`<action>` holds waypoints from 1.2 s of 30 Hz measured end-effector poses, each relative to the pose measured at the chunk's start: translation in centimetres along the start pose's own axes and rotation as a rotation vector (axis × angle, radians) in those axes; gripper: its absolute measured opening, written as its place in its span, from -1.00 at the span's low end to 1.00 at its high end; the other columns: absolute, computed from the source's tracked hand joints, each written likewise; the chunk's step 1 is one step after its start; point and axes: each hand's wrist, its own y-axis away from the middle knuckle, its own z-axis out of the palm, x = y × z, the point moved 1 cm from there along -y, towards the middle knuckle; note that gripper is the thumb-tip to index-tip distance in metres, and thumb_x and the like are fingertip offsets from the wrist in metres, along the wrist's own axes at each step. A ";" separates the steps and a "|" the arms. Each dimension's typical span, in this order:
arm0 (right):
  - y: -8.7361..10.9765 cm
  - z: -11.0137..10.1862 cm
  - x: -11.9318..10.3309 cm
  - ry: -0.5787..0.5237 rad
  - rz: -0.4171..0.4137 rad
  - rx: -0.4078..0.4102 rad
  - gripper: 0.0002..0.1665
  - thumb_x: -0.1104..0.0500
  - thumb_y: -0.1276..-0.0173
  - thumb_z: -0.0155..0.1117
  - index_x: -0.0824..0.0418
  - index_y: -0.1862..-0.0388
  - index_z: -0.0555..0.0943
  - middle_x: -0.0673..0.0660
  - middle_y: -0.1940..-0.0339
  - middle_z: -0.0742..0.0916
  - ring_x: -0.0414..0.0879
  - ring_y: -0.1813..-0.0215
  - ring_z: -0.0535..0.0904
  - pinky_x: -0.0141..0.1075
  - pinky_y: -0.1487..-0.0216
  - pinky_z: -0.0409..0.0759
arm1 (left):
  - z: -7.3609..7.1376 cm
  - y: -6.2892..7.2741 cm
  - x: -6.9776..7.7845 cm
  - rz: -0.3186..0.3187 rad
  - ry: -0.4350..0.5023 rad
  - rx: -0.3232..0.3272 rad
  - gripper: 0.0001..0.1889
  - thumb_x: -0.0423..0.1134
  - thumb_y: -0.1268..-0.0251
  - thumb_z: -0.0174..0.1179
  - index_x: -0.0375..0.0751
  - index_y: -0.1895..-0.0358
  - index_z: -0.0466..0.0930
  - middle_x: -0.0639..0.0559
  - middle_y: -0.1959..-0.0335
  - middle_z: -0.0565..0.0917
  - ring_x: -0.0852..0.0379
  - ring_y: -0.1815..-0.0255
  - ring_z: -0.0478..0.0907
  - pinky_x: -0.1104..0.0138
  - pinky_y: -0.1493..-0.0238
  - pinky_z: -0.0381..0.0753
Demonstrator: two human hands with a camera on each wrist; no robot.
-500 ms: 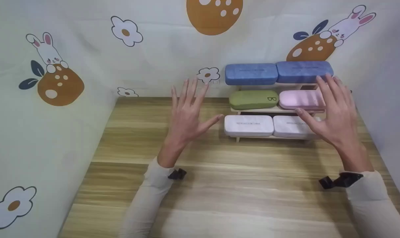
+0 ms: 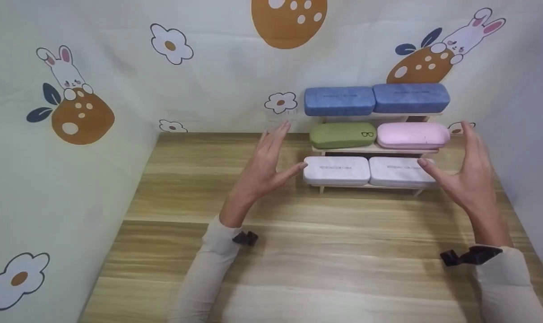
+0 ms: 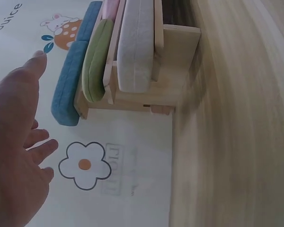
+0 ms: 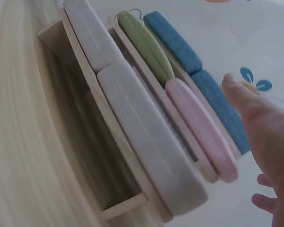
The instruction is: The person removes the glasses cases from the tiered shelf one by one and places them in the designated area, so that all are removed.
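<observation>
While holding nothing in spread left hand (image 2: 261, 172) and spread right hand (image 2: 472, 179), have stepped pale-wood rack (image 3: 179, 45) of oblong blue, green, pink and white cases (image 2: 392, 134) between, lengthwise left to right, apparently nearer right hand, contact not clear.

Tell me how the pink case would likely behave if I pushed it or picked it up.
The pink case looks stiff, its shell keeping a smooth, full shape. Its rounded ends might slip from a loose grip. Pushed lengthwise, it could nudge the green case, which sits close, end to end.
</observation>
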 end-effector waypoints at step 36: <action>3.2 4.4 7.3 -0.415 0.152 -0.336 0.07 0.27 -0.34 0.62 0.30 -0.72 0.25 -0.13 -0.38 0.61 -0.46 -0.30 0.55 -0.74 -0.30 0.48 | 5.7 1.5 0.4 -0.139 0.254 -0.224 -0.10 0.17 -0.51 0.35 -0.16 -0.72 0.20 -0.12 -0.70 0.36 -0.06 -0.72 0.31 0.08 -0.80 0.25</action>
